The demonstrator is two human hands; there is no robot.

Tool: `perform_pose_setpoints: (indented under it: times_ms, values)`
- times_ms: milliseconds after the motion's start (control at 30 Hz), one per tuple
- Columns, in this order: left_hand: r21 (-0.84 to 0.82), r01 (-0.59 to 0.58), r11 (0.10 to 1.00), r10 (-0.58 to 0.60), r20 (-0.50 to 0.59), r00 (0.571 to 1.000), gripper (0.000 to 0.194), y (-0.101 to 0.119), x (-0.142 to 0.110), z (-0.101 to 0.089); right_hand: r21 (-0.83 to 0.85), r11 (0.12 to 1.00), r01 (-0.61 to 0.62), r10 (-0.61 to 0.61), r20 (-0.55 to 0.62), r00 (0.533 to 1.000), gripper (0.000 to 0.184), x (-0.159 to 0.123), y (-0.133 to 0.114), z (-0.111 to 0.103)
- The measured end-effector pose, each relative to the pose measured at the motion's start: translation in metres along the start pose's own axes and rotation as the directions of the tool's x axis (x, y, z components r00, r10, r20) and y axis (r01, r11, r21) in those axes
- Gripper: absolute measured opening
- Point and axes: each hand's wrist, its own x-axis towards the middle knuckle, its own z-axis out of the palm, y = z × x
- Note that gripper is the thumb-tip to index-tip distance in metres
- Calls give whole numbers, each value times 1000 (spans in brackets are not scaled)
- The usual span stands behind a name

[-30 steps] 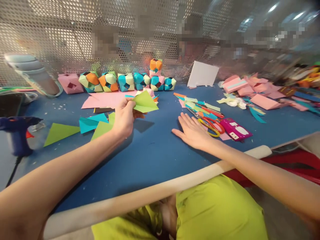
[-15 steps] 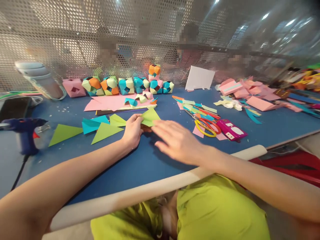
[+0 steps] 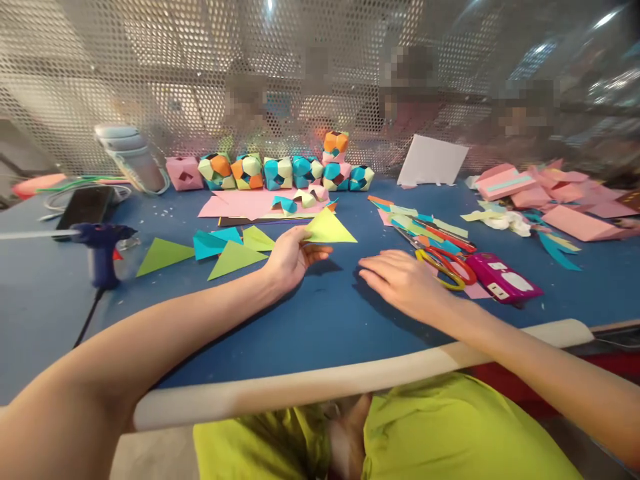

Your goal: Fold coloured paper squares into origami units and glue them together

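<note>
My left hand (image 3: 291,257) pinches a folded light-green paper triangle (image 3: 330,229) and holds it just above the blue table (image 3: 320,313). My right hand (image 3: 400,281) lies flat on the table with fingers stretched out, a little right of the triangle and holding nothing. Right beside it are red and yellow scissors (image 3: 440,261) and a magenta stapler-like tool (image 3: 503,279). Green and teal folded paper triangles (image 3: 225,250) lie left of my left hand.
A row of coloured paper cubes (image 3: 280,172) stands at the back before a perforated metal screen. A blue glue gun (image 3: 103,247) stands at left, near a phone (image 3: 86,205). Pink sheets (image 3: 250,203) and pink paper pieces (image 3: 570,200) lie behind and right.
My left hand lowered the green triangle to the table, where my right hand pressed over it, then lifted it slightly again. My right hand has drawn back to the right.
</note>
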Motion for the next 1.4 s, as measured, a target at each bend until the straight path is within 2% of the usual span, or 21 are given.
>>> perform_pose_setpoints:
  times_ms: [33,67,100,133,167,200,233,300,367,433,500,533,567,667,767,967,1100,1167,1233,1300,1400]
  values:
    - [5,1,1000,-1,7,1000,10,-3,-1,-1,95,995,7,-8,6,1000,35,-1,-14,-1]
    - [14,0,1000,0,16,1000,10,-6,-3,-2,200,974,105,-116,45,992,43,0,-31,-1]
    - [27,-6,1000,5,27,1000,10,-9,-5,-4,309,924,225,-269,109,957,54,2,-45,0]
    - [42,-15,999,13,40,999,10,-12,-6,-5,422,855,301,-406,184,895,62,4,-56,2]
    - [58,-26,998,23,52,998,9,-14,-8,-7,508,804,309,-479,245,843,65,7,-60,5]
    - [72,-39,997,35,63,997,9,-16,-9,-8,541,800,260,-478,313,821,65,9,-56,8]
    - [81,-51,995,45,73,996,10,-17,-10,-9,519,835,184,-412,367,834,64,11,-46,11]
    - [100,-72,992,64,87,994,11,-18,-11,-10,415,909,-37,-148,405,902,54,11,-10,15]
    - [137,-87,987,74,97,993,11,-20,-11,-10,349,893,-284,158,348,924,39,10,26,15]
    - [184,-102,978,85,98,992,11,-22,-11,-9,422,746,-516,437,273,857,29,12,47,10]
    - [218,-127,968,107,99,989,13,-24,-13,-7,609,526,-594,568,268,778,34,18,47,5]
    - [231,-140,963,118,103,988,14,-25,-15,-6,688,434,-581,571,290,768,36,22,41,3]
    - [246,-148,958,123,112,986,15,-25,-16,-6,732,387,-561,550,305,778,35,26,32,2]
    - [304,-139,942,100,140,985,19,-28,-22,-6,739,423,-524,481,307,821,22,33,5,4]
    - [383,-130,915,69,170,983,23,-29,-25,-8,713,450,-537,515,284,809,15,31,-9,7]
    - [425,-125,897,80,122,989,27,-28,-26,-9,747,391,-537,509,311,803,17,19,-7,5]
    - [436,-162,885,129,105,986,25,-27,-26,-8,781,344,-521,504,315,804,10,16,-4,6]
    - [449,-187,873,165,88,982,23,-26,-25,-7,786,319,-529,565,290,772,16,16,-2,6]
    - [456,-196,868,184,70,980,21,-26,-25,-7,782,292,-551,647,263,716,21,17,1,4]
    - [466,-193,864,185,63,981,21,-26,-25,-6,773,276,-571,697,247,673,18,17,4,1]
    - [497,-199,844,188,73,979,19,-25,-26,-5,749,318,-581,706,221,672,11,18,8,-4]
